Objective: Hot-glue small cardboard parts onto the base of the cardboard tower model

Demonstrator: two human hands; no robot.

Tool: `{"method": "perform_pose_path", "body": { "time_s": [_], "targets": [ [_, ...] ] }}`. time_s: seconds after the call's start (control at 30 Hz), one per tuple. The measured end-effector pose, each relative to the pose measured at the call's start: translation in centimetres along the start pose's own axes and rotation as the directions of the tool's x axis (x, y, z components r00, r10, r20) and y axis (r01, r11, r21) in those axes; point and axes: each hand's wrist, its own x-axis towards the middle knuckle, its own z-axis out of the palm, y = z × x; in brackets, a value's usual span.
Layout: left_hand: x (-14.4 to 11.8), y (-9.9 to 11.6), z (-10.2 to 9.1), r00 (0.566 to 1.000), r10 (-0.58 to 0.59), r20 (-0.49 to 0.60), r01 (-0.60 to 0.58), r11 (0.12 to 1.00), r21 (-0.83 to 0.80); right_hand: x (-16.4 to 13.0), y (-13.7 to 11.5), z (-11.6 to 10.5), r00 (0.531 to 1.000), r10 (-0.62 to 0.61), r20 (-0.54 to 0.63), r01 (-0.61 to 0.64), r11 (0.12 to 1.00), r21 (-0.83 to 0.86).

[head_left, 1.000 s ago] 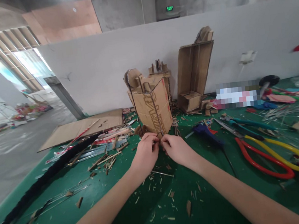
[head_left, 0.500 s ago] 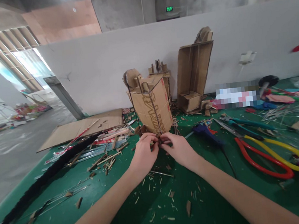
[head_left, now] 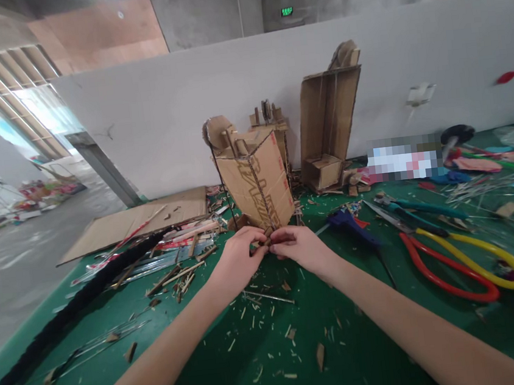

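Both hands meet at the near foot of a printed cardboard box that carries a cardboard wheel on top, with a dark cord running down its left side. My left hand pinches a small piece of cardboard. My right hand pinches the same piece from the other side, fingertips close to the left ones. Whether the piece is joined to the box cannot be made out. A blue glue gun lies right of my right hand. In front of my hands lies a thin metal rod.
Scissors with red and yellow handles and teal-handled pliers lie on the right. An open tall cardboard box stands behind by the white wall. A black fuzzy strip curves across the left. Scraps litter the green table.
The view has shifted slightly, so most things appear a little further left and up. Both hands keep pinching at the box's foot; the cardboard piece between them shows more clearly now.
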Motion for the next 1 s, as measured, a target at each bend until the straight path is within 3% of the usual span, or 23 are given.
{"method": "perform_pose_path", "body": {
  "time_s": [0.23, 0.5, 0.7, 0.87, 1.0],
  "targets": [
    [0.2, 0.6, 0.4, 0.997, -0.062, -0.046, 0.062, 0.998, 0.010, -0.1, 0.2, 0.4, 0.999, -0.050, -0.022, 0.049, 0.999, -0.023],
    [0.0, 1.2, 0.8, 0.986, -0.100, -0.132, 0.098, 0.995, -0.020, -0.6, -0.3, 0.8, 0.990, -0.137, -0.031, 0.126, 0.962, -0.243],
    [0.1, 0.8, 0.7, 0.985, -0.127, -0.116, 0.124, 0.992, -0.036, -0.7, 0.3, 0.9, 0.968, -0.250, -0.036, 0.232, 0.935, -0.267],
    [0.0, 0.7, 0.8, 0.985, -0.132, -0.113, 0.126, 0.991, -0.053, -0.5, 0.7, 1.0, 0.970, -0.238, -0.047, 0.221, 0.948, -0.227],
    [-0.1, 0.9, 1.1, 0.980, -0.134, -0.144, 0.126, 0.990, -0.065, -0.5, 0.5, 1.0, 0.961, -0.273, -0.040, 0.246, 0.912, -0.327]
  ]
}}
